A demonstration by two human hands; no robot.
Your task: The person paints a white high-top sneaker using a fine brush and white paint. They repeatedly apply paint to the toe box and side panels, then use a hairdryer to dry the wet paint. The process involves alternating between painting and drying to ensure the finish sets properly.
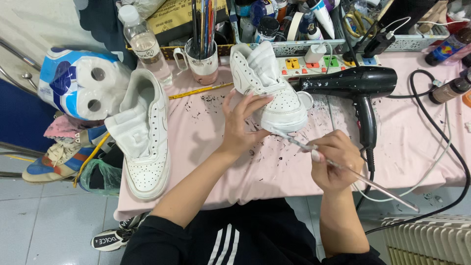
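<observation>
Steadying a white sneaker [274, 93] on the pink cloth-covered table [206, 132], the left hand [240, 125] lays its fingers spread against the shoe's side, toe pointing toward the person. The right hand [333, 159] pinches a thin paintbrush [343, 169], its tip touching the sole edge near the toe. A second white sneaker [144, 135] lies well apart to the left, beside a pack of toilet rolls [81, 83]. A black hair dryer [355, 88] rests just right of the held shoe, and a mug of brushes [202, 56] stands behind.
</observation>
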